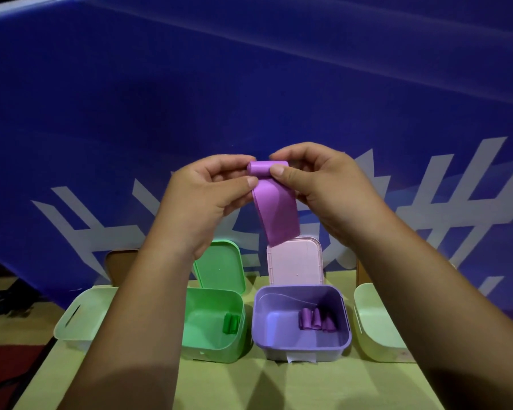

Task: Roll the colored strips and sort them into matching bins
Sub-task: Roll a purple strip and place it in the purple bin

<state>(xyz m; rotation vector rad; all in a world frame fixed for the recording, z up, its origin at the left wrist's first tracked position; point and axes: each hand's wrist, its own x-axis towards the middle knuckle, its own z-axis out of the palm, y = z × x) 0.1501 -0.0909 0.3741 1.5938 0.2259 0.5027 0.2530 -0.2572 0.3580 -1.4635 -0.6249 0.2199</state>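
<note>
Pinching the half-rolled purple strip (276, 214), the left hand (208, 199) and right hand (323, 184) partly cover its roll.

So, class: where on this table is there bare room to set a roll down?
Bare: the table strip nearer than the green bin and purple bin. Crowded: farther back, those bins stand with only a narrow gap between them.

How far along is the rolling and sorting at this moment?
Done: green rolled strips lie in the open green plastic bin and several purple rolled strips in the open purple plastic bin. In hand: the left hand and right hand pinch a purple strip, rolled at its top, its tail hanging loose. Left: finish that roll and drop it in the purple bin.
</note>
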